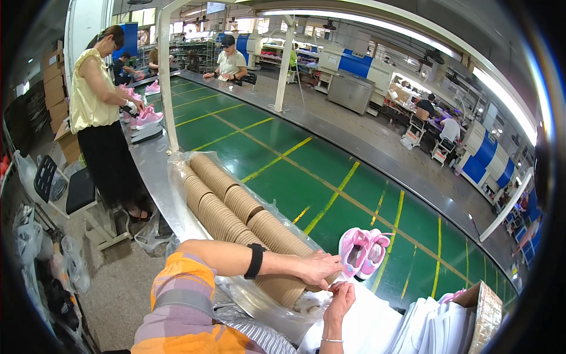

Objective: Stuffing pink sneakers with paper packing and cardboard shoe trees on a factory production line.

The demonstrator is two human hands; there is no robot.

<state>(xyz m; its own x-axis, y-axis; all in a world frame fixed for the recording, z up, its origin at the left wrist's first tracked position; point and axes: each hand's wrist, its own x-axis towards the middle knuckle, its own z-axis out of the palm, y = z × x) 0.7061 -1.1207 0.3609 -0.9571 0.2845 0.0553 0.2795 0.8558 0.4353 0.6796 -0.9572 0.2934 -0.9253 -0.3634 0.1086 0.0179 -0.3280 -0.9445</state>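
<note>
My left hand [321, 268] reaches over rows of stacked brown cardboard pieces [230, 233] in a clear plastic bag, its fingers bent together. Just below it, my right hand [340, 301] has its fingers pinched. The two hands nearly meet over a bit of white material, and what exactly they grip is too small to make out. Right beyond my fingers, a pair of pink and white children's shoes [356, 255] stands on the green conveyor belt [306, 183]. White paper sheets [368, 321] lie beneath and beside my right hand.
An open cardboard box [484, 312] with upright white sheets stands at the right. A white frame post [167, 88] rises at the belt's left edge. Farther left, a co-worker in a yellow top [97, 88] handles pink shoes; another person [230, 62] sits across the belt.
</note>
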